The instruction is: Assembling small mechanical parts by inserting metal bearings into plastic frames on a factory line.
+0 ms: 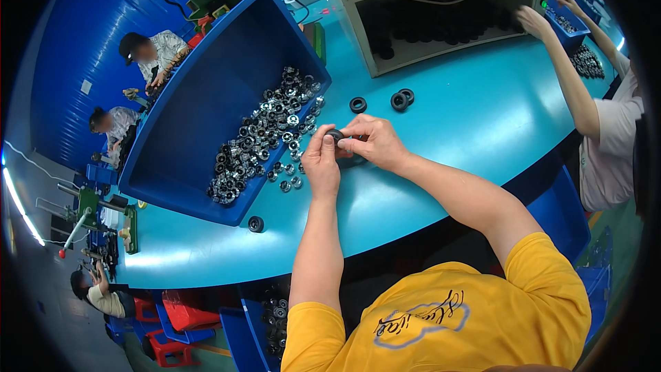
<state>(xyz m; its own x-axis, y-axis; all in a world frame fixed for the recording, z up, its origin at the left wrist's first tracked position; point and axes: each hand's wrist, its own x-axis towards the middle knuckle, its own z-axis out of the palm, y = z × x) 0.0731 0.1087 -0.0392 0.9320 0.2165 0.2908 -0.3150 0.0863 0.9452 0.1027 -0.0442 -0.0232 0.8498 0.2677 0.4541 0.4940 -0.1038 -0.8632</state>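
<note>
My left hand (321, 162) and my right hand (372, 141) meet above the turquoise table (447, 117). Together they pinch a small black rubber tyre (335, 136) between their fingertips. Just left of my hands lies a heap of small silver-and-black wheel hubs (265, 138) inside a big blue bin (200, 103), with a few hubs (289, 178) close by my left wrist. Beyond my hands, three black tyres lie loose on the table: one (357, 105) alone and a pair (401, 99) touching.
A lone black tyre (255, 224) sits near the table's near edge. A beige box-shaped machine (441, 7) with dark parts inside stands at the back. A co-worker's arm (568, 76) reaches to it from the right. Other people sit at far left.
</note>
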